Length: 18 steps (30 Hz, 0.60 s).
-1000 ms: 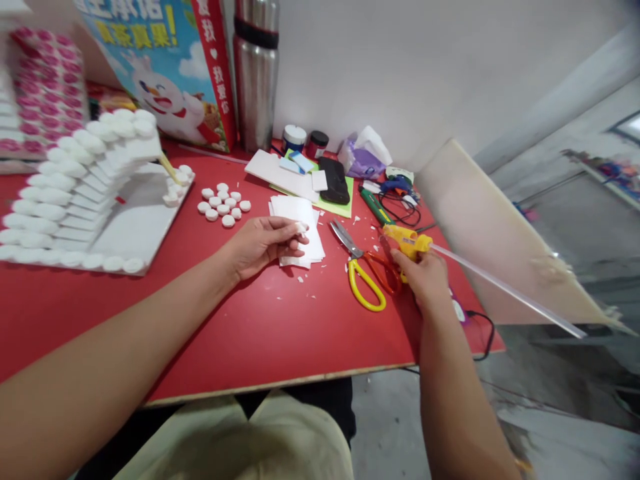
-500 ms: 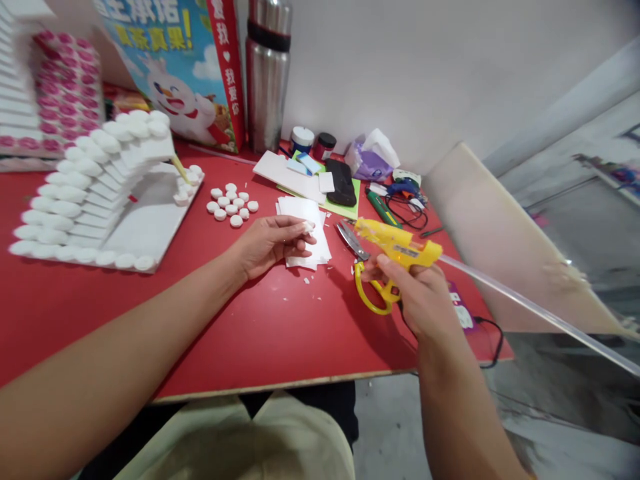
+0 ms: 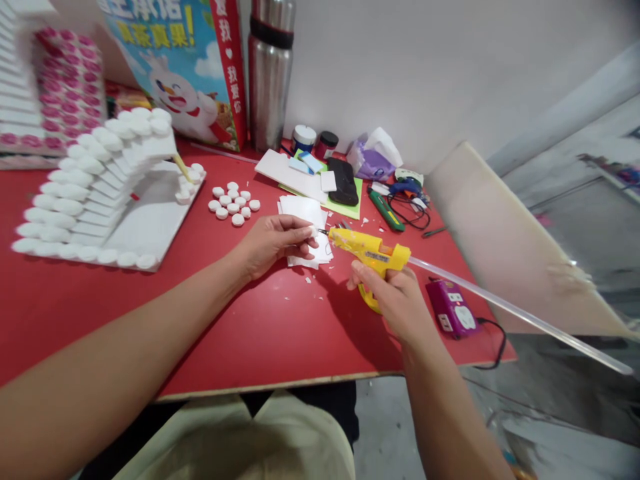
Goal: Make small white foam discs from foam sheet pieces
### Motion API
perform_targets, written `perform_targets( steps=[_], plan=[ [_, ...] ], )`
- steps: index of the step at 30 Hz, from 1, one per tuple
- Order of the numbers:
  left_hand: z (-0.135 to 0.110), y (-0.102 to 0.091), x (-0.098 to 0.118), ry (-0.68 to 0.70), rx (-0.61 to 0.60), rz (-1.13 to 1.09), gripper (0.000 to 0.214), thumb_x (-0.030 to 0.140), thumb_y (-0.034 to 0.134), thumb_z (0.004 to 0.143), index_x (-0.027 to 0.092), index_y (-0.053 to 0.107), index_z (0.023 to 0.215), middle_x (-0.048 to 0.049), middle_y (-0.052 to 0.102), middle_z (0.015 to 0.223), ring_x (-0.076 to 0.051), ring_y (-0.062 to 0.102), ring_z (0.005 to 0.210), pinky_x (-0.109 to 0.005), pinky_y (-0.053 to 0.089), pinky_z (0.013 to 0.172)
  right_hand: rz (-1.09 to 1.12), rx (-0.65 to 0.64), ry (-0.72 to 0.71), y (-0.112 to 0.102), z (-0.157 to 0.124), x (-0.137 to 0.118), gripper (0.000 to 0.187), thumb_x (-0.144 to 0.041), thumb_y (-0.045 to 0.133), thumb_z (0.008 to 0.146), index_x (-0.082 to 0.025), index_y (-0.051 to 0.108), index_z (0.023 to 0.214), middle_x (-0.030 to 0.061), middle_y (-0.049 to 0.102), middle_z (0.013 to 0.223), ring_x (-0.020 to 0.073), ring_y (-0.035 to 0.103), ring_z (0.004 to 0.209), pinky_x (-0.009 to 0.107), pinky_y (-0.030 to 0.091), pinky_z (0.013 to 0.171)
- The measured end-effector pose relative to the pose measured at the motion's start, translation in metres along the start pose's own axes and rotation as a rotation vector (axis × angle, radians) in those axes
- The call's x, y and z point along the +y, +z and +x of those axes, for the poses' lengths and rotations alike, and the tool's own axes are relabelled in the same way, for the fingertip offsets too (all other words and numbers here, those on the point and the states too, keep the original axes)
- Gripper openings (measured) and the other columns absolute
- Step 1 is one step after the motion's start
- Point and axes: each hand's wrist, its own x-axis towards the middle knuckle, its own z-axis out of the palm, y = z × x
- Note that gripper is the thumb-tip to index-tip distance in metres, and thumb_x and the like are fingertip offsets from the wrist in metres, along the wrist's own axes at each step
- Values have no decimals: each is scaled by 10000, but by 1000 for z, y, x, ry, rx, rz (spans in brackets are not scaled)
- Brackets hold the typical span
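Between the fingertips of my left hand is a small white piece, mostly covered by the fingers. My right hand is wrapped round a yellow hot glue gun, its nozzle at the white piece. A long clear glue stick sticks out of the back of the gun. White paper sheets lie stacked beneath my left fingers. Left of them is a cluster of white round pieces. A white stepped model, edged with similar rounds, stands farther left. Scissors lie mostly hidden behind the gun.
A steel flask and a printed bag stand at the back. Right of the sheets lie a black case, a purple tissue pack and a green tool. A purple power strip sits near the right edge.
My right hand has moved the glue gun left, bringing its nozzle to the white piece. My left hand has stayed nearly still. The power strip is now more exposed.
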Motion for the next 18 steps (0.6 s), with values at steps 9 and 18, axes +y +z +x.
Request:
perform_targets(
  steps=[9,18],
  plan=[
    [0,1,-1,-7,-4,-19,237,213,922,730,84,756,840,-92,767,742,-118,655,574,-290,632,650,9,10,10,2,1,3,445,-505,713,935,-192,707,619,34,668,700,164,588,693,280,406,603],
    [2,-4,-3,-25,-35,-39,239,235,921,741,79,763,830,-105,773,757,-120,661,571,-257,616,593,17,2,35,2,-1,2,487,-538,709,934,-186,671,599,35,649,663,152,560,638,281,390,571]
  ],
)
